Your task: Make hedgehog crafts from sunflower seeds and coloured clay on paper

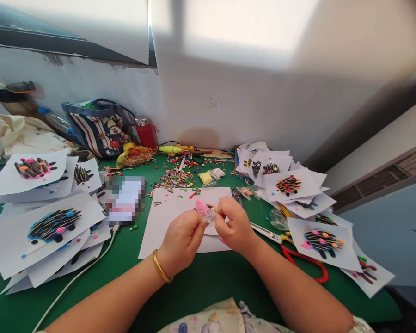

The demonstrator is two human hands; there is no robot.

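Note:
Between my two hands is a small clear plastic bag [210,217] with a soft pink lump, which looks like modelling clay [201,206]. My left hand [183,236], with a gold bangle at the wrist, is closed on the bag's left side. My right hand [234,224] is curled in a fist at its right side. Both are held above white sheets of paper [159,231] on the green table. Part of a smaller sheet with dark and orange bits shows behind the fingers. The fingertips are partly hidden.
Stacks of paper with seed-and-clay pictures stand at left [14,226] and right [291,222]. Red-handled scissors [321,273] lie by my right forearm. A phone [126,201] with a cable is at left. Loose striped seeds [173,178], yellow clay [205,178] and a red bottle [146,133] are farther back.

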